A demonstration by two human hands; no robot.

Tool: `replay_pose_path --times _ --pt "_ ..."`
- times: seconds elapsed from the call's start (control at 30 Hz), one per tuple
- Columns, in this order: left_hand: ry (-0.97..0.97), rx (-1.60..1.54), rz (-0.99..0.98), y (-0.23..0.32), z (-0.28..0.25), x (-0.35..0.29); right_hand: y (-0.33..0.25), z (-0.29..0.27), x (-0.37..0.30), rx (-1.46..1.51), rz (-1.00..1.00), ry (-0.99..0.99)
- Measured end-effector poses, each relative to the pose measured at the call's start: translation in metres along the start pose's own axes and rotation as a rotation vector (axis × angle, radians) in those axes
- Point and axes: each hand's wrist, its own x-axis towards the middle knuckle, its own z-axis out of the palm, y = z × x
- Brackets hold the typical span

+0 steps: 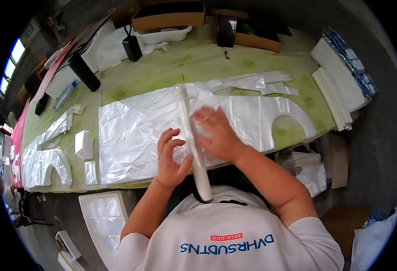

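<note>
A long, narrow white roll (199, 169), which looks wrapped in plastic film, lies across a flat stack of thin, shiny white plastic aprons (126, 135). Its near end overhangs the table edge and reaches my shirt. My left hand (169, 160) is at the roll's left side, fingers and thumb spread and grasping nothing. From the other side my right hand (216, 133) reaches to the roll with fingers stretched out, its fingertips blurred by motion. Whether either hand presses on the roll I cannot tell. The aprons' curved neck part (297, 115) spreads out to the right.
More folded aprons (47, 169) and small white packets (84, 144) lie left on the green tablecloth (162, 67). A bottle (64, 97), a black cylinder (85, 73) and a black box-shaped speaker (131, 47) stand beyond. Cardboard boxes (169, 17) line the back; white rolls (331, 99) lie right.
</note>
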Motion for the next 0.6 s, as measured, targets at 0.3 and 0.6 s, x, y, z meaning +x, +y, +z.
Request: replay_pose_path --times 0.3,0.6 --pt "-0.636 0.123 0.023 0.029 -0.013 0.049 -0.045 0.013 -0.027 0.378 -0.095 -0.117" --pt "-0.117 0.381 0.052 0.026 -0.056 0.021 -0.063 -0.027 -0.093 0.406 -0.074 0.035"
